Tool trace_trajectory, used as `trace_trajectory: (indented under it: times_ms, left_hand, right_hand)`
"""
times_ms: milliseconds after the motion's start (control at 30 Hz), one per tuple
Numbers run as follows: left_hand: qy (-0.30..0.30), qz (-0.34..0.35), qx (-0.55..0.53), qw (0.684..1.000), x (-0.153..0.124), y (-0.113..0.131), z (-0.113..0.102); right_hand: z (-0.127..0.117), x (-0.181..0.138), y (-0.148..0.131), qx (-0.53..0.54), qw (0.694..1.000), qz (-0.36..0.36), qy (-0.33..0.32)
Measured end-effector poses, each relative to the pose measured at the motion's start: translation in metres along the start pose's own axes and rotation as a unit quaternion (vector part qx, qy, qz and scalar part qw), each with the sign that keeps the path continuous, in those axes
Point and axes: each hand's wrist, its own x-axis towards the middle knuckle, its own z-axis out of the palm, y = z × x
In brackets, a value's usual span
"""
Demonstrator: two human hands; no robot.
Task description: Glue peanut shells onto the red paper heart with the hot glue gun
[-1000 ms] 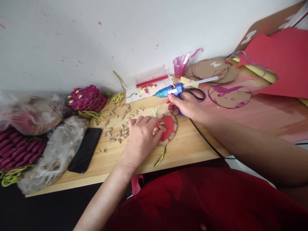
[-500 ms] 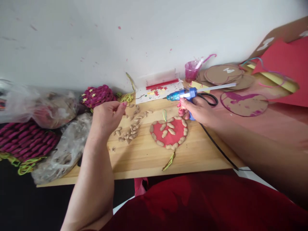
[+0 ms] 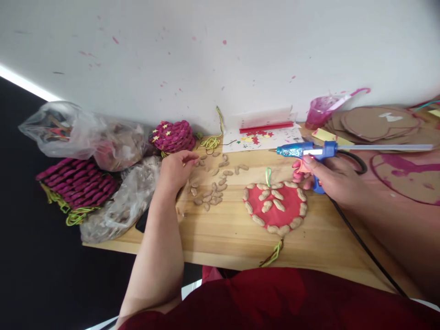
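My right hand (image 3: 325,176) is closed round a blue hot glue gun (image 3: 304,150). Its nozzle points left, and a long clear glue stick (image 3: 385,147) sticks out at the back. Below the nozzle lies a red heart-shaped piece (image 3: 285,206) edged with peanuts, with several more peanuts (image 3: 271,200) in its middle. A green loop tops it and a yarn tassel (image 3: 274,254) hangs from its lower end. My left hand (image 3: 176,170) is beside the loose peanuts (image 3: 211,195), fingers drawn together; whatever they hold is hidden.
Plastic bags (image 3: 120,201) and a purple woven piece (image 3: 79,183) lie at the left. Behind are a purple yarn bundle (image 3: 173,136), white paper (image 3: 233,142) with star confetti, a pink cup (image 3: 319,112) and cardboard shapes (image 3: 378,121). The glue gun's black cord (image 3: 364,243) runs down right.
The view has swung left, so things appear farther right. My left hand has come down slightly closer to the loose peanuts. The glue gun stays in my right hand.
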Motion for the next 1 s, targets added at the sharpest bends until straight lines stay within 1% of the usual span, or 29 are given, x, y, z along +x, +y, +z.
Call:
trace_trajectory:
  times_ms: [67,133,333,433,500,633,867,1000]
  left_hand:
    - [-0.017,-0.005,0.003,1.000,0.001,0.001,-0.003]
    - [-0.033,0.011,-0.004,0.999,0.000,0.002,-0.002]
    - [-0.104,0.141,-0.023,0.984,-0.002,0.005,0.011]
    - [-0.128,0.176,-0.012,0.976,-0.001,0.007,0.019]
    - [-0.141,0.180,-0.002,0.973,-0.001,0.007,0.022]
    - [-0.155,0.157,-0.004,0.975,0.000,0.006,0.025]
    - [-0.147,0.117,0.000,0.982,-0.001,0.007,0.015]
    - [-0.139,0.120,-0.010,0.983,-0.002,0.007,0.013]
  right_hand:
    - [0.000,0.000,-0.001,-0.003,1.000,0.001,-0.006]
    - [0.000,0.000,-0.001,-0.016,1.000,0.002,-0.007]
    - [-0.002,0.001,0.002,-0.026,1.000,0.011,0.009]
    - [-0.002,0.001,0.005,-0.025,1.000,0.009,0.005]
    - [-0.002,0.001,0.005,-0.017,1.000,0.005,0.003]
    - [0.000,0.000,0.003,-0.015,1.000,0.002,0.004]
    - [-0.002,0.002,0.008,0.006,1.000,-0.001,-0.008]
    - [-0.001,0.001,0.007,0.014,1.000,0.004,-0.007]
